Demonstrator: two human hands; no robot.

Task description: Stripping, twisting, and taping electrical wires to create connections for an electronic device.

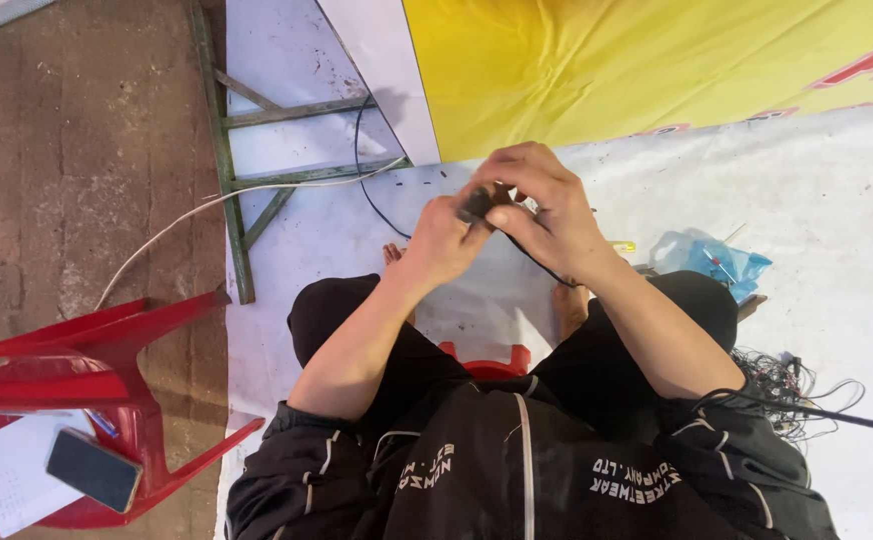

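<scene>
Between knees: two hands, left hand (441, 238) and right hand (547, 205), fingers pinching one black cable (532, 258) (thin).

Small dark part (479, 203) pinched btwn left hand (444, 240) & right hand (547, 205) is mostly covered by fingers, so its shape & kind can't be told; thin black cable (537, 262) running from it drops behind right wrist & is lost. Red stool (487, 362) under the person shows only a sliver btwn the legs, and contents of blue plastic bag (714, 258) are too small to make out. Red chair (87, 400) cut by left edge, wire tangle (792, 385) partly behind right sleeve, its black lead running off right edge.
</scene>
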